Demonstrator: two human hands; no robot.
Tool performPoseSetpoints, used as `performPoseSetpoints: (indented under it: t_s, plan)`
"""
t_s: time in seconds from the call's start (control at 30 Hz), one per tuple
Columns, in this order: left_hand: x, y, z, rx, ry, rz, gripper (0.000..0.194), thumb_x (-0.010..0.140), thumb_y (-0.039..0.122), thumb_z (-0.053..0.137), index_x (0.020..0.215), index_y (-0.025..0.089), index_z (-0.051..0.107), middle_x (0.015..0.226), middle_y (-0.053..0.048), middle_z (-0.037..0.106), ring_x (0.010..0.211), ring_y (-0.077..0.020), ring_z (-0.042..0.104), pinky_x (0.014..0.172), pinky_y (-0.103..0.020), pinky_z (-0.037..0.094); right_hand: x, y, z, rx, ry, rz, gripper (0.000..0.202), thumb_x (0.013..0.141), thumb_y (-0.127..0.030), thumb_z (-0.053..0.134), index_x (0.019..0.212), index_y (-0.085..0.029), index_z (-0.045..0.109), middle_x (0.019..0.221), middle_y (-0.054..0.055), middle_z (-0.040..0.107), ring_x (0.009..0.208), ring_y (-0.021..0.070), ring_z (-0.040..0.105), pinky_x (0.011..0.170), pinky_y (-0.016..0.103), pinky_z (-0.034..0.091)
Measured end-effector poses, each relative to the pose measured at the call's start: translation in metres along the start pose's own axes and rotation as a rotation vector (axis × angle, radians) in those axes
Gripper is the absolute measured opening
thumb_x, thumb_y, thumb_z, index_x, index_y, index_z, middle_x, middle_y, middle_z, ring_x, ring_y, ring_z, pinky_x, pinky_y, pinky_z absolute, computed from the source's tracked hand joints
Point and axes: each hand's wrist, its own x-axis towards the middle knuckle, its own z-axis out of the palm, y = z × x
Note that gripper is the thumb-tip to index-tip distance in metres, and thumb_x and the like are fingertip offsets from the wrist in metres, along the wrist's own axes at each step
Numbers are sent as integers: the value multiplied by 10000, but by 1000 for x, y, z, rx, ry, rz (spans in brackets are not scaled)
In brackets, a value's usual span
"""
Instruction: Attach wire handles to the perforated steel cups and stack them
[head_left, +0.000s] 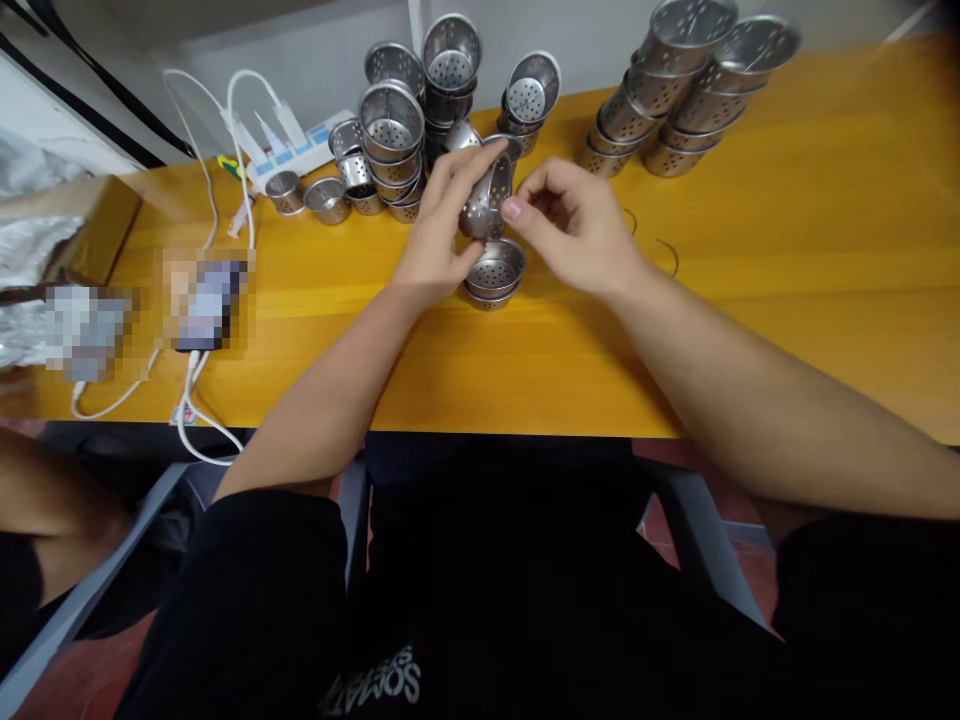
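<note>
My left hand (pixel 435 235) holds a small perforated metal cup (pixel 489 205), tilted with its mouth toward the right. The fingers reach over its top and the thumb sits below. At the cup's rim, my right hand (pixel 585 230) has thumb and forefinger pinched together; anything between them is too small to make out. Just under the held cup, a short stack of perforated cups (pixel 495 268) stands upright on the table. Two thin curved wires, one a dark wire (pixel 670 258), lie right of my right hand.
Taller stacks of perforated cups (pixel 391 125) stand behind my left hand, with more stacks (pixel 679 95) at the back right. A power strip (pixel 307 155) with white cables and a phone (pixel 212 305) lie left on the yellow table (pixel 787 300). A cardboard box (pixel 112 225) is farther left, near another person's arm (pixel 56 500).
</note>
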Motion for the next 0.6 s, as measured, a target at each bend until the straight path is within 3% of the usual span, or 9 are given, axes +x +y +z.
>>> performPoseSetpoints:
  t_s: [0.1, 0.2, 0.37, 0.47, 0.6]
  plan:
    - [1, 1, -2, 46, -9, 41, 942, 1078, 509, 808, 1965, 469, 494, 1921, -97, 583, 1891, -484, 522, 1663, -723, 375, 1, 1, 3, 82, 16, 34, 816, 857, -1139, 988, 981, -388, 696, 1149, 83, 814, 1132, 416, 734, 1099, 670, 699]
    - [3, -2, -4, 92, -13, 79, 921, 1088, 489, 771, 1966, 470, 490, 1896, -103, 599, 1849, -465, 558, 1631, -699, 422, 1, 1, 4, 160, 28, 67, 811, 763, -1109, 1089, 950, -409, 725, 1105, 72, 832, 1179, 442, 745, 1063, 692, 716]
    - [5, 0, -7, 128, 35, 246, 1010, 1038, 366, 727, 1977, 550, 403, 1854, -48, 627, 1712, -375, 631, 1500, -639, 562, 4, 0, 2, 358, -6, 95, 837, 637, -1038, 1222, 879, -384, 760, 996, 31, 817, 993, 346, 691, 1072, 632, 705]
    - [4, 6, -8, 175, 28, 243, 1036, 1017, 317, 734, 1975, 529, 404, 1856, -34, 618, 1703, -357, 607, 1512, -603, 543, 4, -1, 0, 371, 0, 84, 918, 572, -1097, 1204, 860, -352, 750, 969, 51, 787, 930, 321, 641, 1067, 628, 665]
    - [4, 5, -6, 160, 12, 200, 1042, 1007, 354, 812, 1973, 481, 444, 1880, -16, 609, 1718, -382, 553, 1562, -581, 487, 3, -5, 0, 290, -4, 78, 993, 566, -1215, 1094, 865, -356, 697, 972, 71, 792, 947, 361, 668, 1099, 710, 654]
